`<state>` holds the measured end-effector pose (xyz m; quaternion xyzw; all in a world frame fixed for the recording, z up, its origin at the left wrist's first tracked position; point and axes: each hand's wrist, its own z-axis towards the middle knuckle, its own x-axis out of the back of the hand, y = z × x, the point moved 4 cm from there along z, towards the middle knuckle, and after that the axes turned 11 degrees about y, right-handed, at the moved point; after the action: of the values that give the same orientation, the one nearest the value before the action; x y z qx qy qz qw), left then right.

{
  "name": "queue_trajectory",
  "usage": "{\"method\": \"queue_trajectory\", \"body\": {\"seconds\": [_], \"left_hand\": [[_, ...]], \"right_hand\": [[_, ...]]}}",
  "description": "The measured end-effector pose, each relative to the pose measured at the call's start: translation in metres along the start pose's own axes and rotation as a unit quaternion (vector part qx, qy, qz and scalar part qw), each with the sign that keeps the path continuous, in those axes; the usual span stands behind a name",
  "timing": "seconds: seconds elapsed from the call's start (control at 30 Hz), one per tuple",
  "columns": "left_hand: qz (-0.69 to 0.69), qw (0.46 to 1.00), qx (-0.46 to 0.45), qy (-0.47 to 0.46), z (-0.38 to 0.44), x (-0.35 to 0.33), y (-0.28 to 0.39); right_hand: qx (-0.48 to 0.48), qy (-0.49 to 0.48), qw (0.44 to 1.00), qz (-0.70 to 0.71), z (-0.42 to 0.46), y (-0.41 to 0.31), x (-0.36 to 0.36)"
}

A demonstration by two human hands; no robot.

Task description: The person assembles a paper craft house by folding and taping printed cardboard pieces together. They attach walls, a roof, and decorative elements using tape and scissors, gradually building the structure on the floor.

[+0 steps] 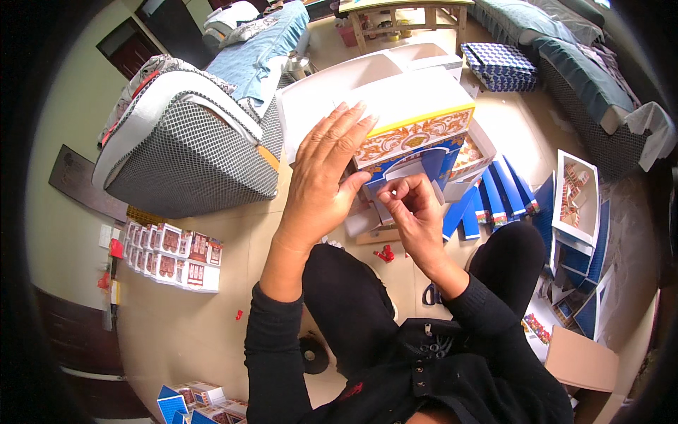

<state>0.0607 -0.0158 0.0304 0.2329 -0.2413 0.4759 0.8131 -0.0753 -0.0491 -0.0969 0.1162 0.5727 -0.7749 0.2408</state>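
Note:
A printed cardboard box (418, 135) with a white top, a yellow edge and a blue arched front stands before me. My left hand (331, 164) lies with fingers extended on the left part of its white top, the thumb at the front's upper left. In front of the blue arch is my right hand (416, 212), its thumb and index fingertip pinched together on a tiny white piece, too small to identify. Behind the box are white open cartons (355, 74). A red ribbon-like scrap (385, 254) lies on the floor below the hands.
Folded printed cartons (175, 254) stand in rows at left. Blue cardboard pieces (498, 191) lie at right, beside a white tray (577, 201) of small printed pieces. Dark-handled scissors (431, 294) lie near my right forearm. A patterned upholstered seat (201, 153) stands at left, a wooden table (405, 6) behind.

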Motion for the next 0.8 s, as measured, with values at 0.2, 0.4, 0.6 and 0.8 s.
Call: {"method": "queue_trajectory", "body": {"seconds": [0.2, 0.4, 0.6, 0.8], "left_hand": [[-0.024, 0.999, -0.011, -0.025, -0.001, 0.003, -0.007], [-0.008, 0.999, -0.02, -0.024, -0.003, 0.002, -0.007], [0.007, 1.0, -0.014, -0.021, -0.004, 0.0, -0.004], [-0.001, 1.0, -0.015, -0.005, -0.005, -0.007, -0.004]], "right_hand": [[0.047, 0.004, 0.994, -0.099, 0.001, -0.003, 0.006], [0.082, 0.011, 0.991, -0.107, 0.006, -0.003, 0.001], [0.098, 0.031, 0.989, -0.111, 0.004, 0.002, 0.0], [0.106, 0.04, 0.987, -0.11, 0.006, 0.003, -0.006]]}}
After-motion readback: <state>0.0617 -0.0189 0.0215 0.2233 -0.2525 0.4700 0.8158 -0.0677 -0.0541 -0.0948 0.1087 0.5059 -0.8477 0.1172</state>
